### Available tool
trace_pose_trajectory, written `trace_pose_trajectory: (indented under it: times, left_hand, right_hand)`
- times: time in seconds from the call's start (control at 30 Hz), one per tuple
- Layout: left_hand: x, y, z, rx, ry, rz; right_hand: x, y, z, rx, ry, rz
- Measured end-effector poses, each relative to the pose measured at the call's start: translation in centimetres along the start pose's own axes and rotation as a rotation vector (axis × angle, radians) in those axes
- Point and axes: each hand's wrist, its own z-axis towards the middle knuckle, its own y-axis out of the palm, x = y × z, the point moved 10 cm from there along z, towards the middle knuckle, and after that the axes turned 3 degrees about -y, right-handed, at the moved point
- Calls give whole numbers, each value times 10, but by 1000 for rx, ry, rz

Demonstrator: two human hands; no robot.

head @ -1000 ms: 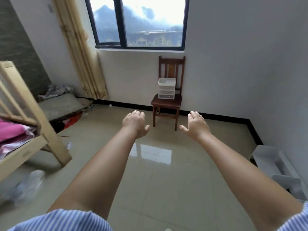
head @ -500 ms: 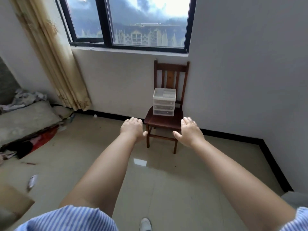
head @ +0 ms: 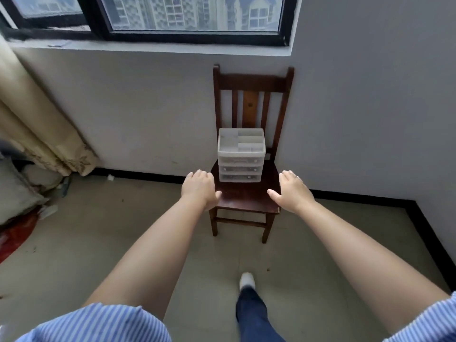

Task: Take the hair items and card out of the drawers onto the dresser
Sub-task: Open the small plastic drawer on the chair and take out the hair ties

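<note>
A small white plastic drawer unit (head: 240, 164) with three shut drawers and a divided top tray stands on the seat of a dark wooden chair (head: 246, 196) against the wall. Both arms are stretched toward it. My left hand (head: 199, 187) hovers at the seat's left edge, palm down, fingers apart, holding nothing. My right hand (head: 291, 190) hovers at the seat's right edge, also spread and empty. Neither hand touches the unit. The drawers' contents cannot be made out.
A window (head: 158, 18) runs above the chair. A beige curtain (head: 37, 124) hangs at the left, with bedding and clutter (head: 17, 196) on the floor below it. My leg and white shoe (head: 246, 282) step on the tiled floor in front of the chair.
I have walked closer to the chair; it and the drawer unit now look much larger. Both hands stay open and now flank the seat.
</note>
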Motion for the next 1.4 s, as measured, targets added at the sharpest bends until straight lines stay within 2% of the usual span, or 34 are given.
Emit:
trace_pose_trajectory:
  times: [0.27,0.43,0.53,0.63,0.73,0.8,0.87,0.97,1.07,1.13,1.3,1.4]
  left_hand:
    - [-18,49,221,-133,-27,-18]
    - [-20,89,310,-173,-6,-48]
    - [-19,119,352,-167,7,-59]
    - [-15,145,390,-135,18,-119]
    - [-2,170,420,-89,100,-148]
    - [6,188,436,-89,161,-148]
    - [9,206,446,-112,195,-166]
    - [8,214,454,-99,224,-230]
    - [8,210,463,-94,228,-240]
    - [8,208,470,-97,216,-234]
    - [12,202,485,-105,220,-205]
    - [12,201,483,-106,205,-232]
  right_hand:
    - [35,73,212,-165,77,67]
    - [33,130,297,-265,231,352]
    - [44,171,335,-258,505,729]
    - [46,223,360,-189,861,1361]
    - [43,257,383,-10,1037,1863]
    - [48,273,394,120,1100,2029]
    - [50,283,399,194,1121,2101]
    - [51,289,403,284,1039,2216]
    - [58,292,378,356,1112,2091]
    - [58,301,352,347,1186,2001]
    - [53,308,315,335,1275,1949]
    - [52,301,311,172,1252,1768]
